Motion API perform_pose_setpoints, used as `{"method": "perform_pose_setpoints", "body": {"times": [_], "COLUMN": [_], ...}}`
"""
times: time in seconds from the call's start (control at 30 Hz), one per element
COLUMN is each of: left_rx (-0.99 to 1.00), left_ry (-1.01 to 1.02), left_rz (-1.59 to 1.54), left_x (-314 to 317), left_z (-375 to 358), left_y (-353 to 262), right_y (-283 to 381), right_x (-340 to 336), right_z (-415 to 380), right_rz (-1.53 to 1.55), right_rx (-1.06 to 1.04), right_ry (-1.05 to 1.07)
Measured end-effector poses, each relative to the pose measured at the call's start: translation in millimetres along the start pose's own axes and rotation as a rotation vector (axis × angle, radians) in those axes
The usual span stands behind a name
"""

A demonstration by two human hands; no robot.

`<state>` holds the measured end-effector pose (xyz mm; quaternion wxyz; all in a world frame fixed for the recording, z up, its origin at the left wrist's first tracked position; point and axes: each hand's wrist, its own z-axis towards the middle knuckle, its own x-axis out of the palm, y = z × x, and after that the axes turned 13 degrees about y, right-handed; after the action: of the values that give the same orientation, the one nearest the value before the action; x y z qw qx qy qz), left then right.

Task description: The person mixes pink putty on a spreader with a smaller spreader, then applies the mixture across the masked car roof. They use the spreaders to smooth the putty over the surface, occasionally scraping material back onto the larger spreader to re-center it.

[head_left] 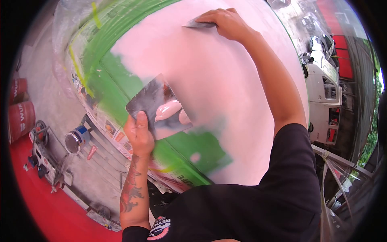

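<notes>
My left hand (pixel 140 135) grips a flat grey mixing board (pixel 147 99) by its lower left edge, thumb on top. Two glossy dollops of pale pink putty (pixel 168 109) lie on the board's right part. Farther out, my right hand (pixel 229 23) is closed around a putty spreader (pixel 199 24), whose edge meets the panel near the top. Pale pink filler coats most of the large curved panel (pixel 238 109). Green paint (pixel 201 151) shows through along its left and lower side.
Green masking film (pixel 121 30) and yellow tape (pixel 77 64) border the panel's left side. A paint can (pixel 76 141) stands at the left, with red drums (pixel 22 117) beyond it. A wheeled tool trolley (pixel 44 161) is at lower left. A white vehicle (pixel 325 97) is parked at the right.
</notes>
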<state>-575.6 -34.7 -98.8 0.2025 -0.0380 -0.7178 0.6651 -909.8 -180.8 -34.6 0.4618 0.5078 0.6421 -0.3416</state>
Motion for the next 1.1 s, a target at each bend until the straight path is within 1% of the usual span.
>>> {"method": "perform_pose_setpoints", "body": {"times": [0.03, 0.1, 0.17, 0.23, 0.37, 0.6, 0.8, 0.93, 1.0, 1.03, 1.1], "left_rx": [-0.006, -0.001, 0.004, -0.002, 0.005, 0.02, 0.015, 0.004, 0.008, 0.008, 0.027], "left_ry": [0.0, 0.009, 0.02, 0.055, 0.048, 0.052, 0.019, 0.043, 0.066, 0.083, 0.055], "left_rz": [0.025, 0.039, 0.055, -0.009, -0.028, -0.039, -0.061, -0.078, -0.107, -0.134, -0.121], "left_x": [-1, -1, -3, -6, -6, -9, -9, -12, -14, -14, -6], "left_z": [0, 1, 0, -2, -1, 0, 2, 3, 3, 3, 6], "left_y": [0, -1, 0, 5, 9, 12, 15, 17, 20, 20, 17], "right_y": [0, -1, 7, 11, 23, 44, 56, 61, 61, 62, 67], "right_x": [5, 16, 17, 21, 30, 43, 55, 55, 47, 45, 42], "right_z": [-11, -34, -63, -91, -145, -224, -275, -297, -309, -317, -332], "right_rz": [-0.002, -0.006, 0.009, 0.07, 0.035, 0.161, 0.183, 0.204, 0.189, 0.186, 0.181], "right_rx": [0.003, -0.047, -0.038, -0.033, -0.025, 0.154, 0.253, 0.308, 0.327, 0.333, 0.398], "right_ry": [0.001, -0.068, -0.047, 0.008, -0.007, 0.142, 0.2, 0.208, 0.339, 0.336, 0.444]}}
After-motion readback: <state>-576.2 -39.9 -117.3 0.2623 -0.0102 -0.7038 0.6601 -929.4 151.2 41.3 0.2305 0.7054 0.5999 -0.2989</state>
